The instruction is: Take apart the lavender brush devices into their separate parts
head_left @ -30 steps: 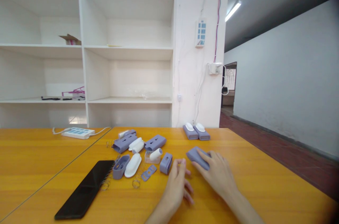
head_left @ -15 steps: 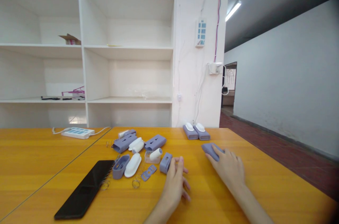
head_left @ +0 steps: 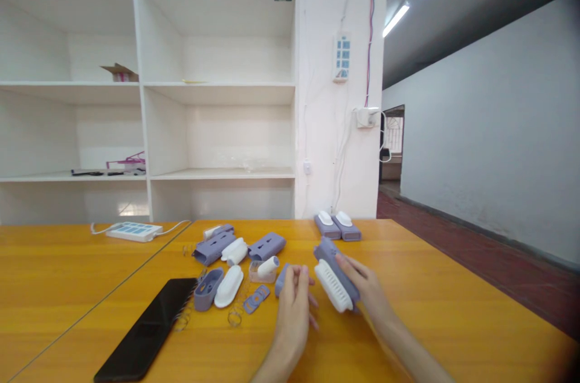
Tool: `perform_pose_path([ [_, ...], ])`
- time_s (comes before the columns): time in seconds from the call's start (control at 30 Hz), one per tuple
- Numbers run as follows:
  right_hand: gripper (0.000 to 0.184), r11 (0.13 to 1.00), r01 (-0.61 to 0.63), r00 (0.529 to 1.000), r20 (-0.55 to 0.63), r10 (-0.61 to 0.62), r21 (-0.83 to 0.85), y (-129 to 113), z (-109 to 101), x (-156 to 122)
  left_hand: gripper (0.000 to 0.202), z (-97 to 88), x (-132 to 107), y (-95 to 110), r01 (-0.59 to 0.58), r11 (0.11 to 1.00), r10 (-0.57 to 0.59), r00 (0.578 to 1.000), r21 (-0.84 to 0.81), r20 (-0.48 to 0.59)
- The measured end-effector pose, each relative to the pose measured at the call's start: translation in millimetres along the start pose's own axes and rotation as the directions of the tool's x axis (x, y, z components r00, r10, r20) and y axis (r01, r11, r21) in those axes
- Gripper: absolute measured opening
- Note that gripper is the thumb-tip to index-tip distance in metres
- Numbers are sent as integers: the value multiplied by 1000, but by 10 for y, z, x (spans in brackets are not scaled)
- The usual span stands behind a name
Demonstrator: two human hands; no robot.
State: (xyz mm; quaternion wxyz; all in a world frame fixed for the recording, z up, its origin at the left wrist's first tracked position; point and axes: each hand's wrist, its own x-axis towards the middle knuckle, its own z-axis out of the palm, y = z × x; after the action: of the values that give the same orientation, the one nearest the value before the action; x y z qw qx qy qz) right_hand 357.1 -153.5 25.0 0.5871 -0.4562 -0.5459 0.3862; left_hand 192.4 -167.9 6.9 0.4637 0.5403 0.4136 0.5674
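With right hand [head_left: 372, 293] closed around purple case [head_left: 333, 255], avoid squeezing white ridges [head_left: 333, 287]. With left hand [head_left: 293, 310], cannot tell if gripping purple block [head_left: 281, 282].

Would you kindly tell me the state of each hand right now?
Left hand: loosely curled by a purple part; whether it grips it cannot be told.
Right hand: closed, holding a purple-and-white piece.

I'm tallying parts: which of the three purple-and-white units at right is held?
The nearest unit, in the right hand, its slatted white part showing; the other two lie together near the pillar.
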Motion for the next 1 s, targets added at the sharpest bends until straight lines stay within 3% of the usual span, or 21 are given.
perform_pose_path([
  [0.1,67,877,-208,977,52,205,434,-5,-171,-3,41,-12,-85,99,-132,986,128,991,97,43],
  [0.2,63,761,-264,964,137,227,592,-28,-190,-45,32,-17,-218,216,-305,922,258,943,237,212],
  [0.3,59,729,-295,955,165,246,618,-31,-128,-76,31,-21,-318,317,-414,848,287,884,331,369],
  [0.53,46,655,-324,944,184,275,683,-13,-81,-86,24,-49,-284,299,-480,768,328,863,424,384],
  [0.77,36,659,-332,934,139,328,675,-31,-4,-134,26,-28,-243,250,-486,725,354,871,488,342],
  [1.0,45,705,-345,934,152,324,619,-26,54,-153,36,-22,-246,247,-430,714,316,902,552,294],
])
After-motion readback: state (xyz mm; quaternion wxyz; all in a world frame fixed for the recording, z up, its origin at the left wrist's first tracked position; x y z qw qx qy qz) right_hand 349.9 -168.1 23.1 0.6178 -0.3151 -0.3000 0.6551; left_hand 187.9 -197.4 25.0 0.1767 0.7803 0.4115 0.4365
